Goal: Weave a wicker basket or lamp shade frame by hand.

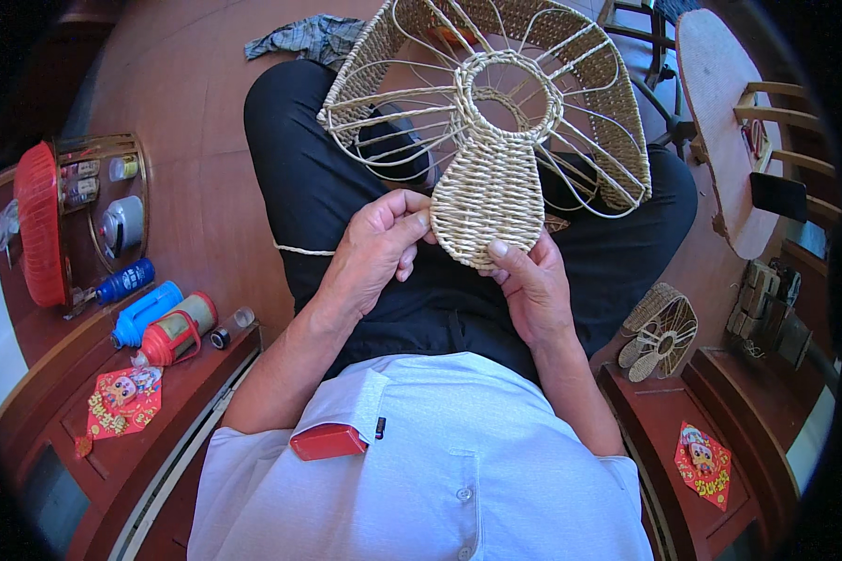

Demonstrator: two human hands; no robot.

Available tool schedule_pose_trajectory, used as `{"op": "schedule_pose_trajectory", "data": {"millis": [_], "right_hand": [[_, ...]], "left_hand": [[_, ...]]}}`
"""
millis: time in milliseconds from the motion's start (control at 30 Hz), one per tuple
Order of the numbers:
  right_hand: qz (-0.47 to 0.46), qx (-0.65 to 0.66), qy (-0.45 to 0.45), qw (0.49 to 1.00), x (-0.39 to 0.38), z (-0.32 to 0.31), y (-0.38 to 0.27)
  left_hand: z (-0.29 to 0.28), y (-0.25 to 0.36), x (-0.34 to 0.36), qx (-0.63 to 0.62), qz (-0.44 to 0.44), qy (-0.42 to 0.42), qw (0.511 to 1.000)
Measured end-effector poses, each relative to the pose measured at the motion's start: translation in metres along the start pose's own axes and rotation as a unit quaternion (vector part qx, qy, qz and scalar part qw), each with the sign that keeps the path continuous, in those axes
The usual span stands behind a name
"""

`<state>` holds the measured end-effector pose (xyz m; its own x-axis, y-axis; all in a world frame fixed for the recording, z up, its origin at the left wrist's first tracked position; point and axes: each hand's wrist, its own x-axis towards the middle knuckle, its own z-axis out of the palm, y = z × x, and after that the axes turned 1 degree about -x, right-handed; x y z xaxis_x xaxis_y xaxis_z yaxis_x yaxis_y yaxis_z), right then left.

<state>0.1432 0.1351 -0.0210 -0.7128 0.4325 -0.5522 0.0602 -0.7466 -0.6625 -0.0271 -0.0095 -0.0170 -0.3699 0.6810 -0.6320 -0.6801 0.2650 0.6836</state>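
Observation:
A large openwork piece woven of straw cord rests across my lap, with a round ring [462,101] at its middle, bare spokes fanning out and a dense woven wall [601,67] around the far side. From the ring a rounded, tightly woven panel [488,201] comes toward me. My left hand [370,243] pinches straw cord at the panel's left edge, and a loose end of that cord [304,251] sticks out to the left. My right hand [536,285] grips the panel's lower edge, thumb on top, the other fingers mostly hidden underneath.
At left stand a rack with a red basket [39,224], a blue bottle [126,279] and two flasks, one red [180,327]. A smaller woven piece [662,337] lies at right, below a wooden bench [711,112]. Checked cloth [307,37] lies on the floor ahead.

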Motion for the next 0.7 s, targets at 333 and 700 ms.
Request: {"op": "schedule_pose_trajectory", "data": {"millis": [333, 700], "right_hand": [[0.027, -0.014, -0.002, 1.000, -0.003, -0.003, 0.001], [0.019, -0.020, 0.006, 1.000, -0.002, 0.001, -0.001]], "left_hand": [[0.005, -0.003, -0.003, 0.033, 0.028, 0.016, 0.999], [0.009, -0.018, -0.001, 0.003, 0.033, 0.004, 0.999]]}}
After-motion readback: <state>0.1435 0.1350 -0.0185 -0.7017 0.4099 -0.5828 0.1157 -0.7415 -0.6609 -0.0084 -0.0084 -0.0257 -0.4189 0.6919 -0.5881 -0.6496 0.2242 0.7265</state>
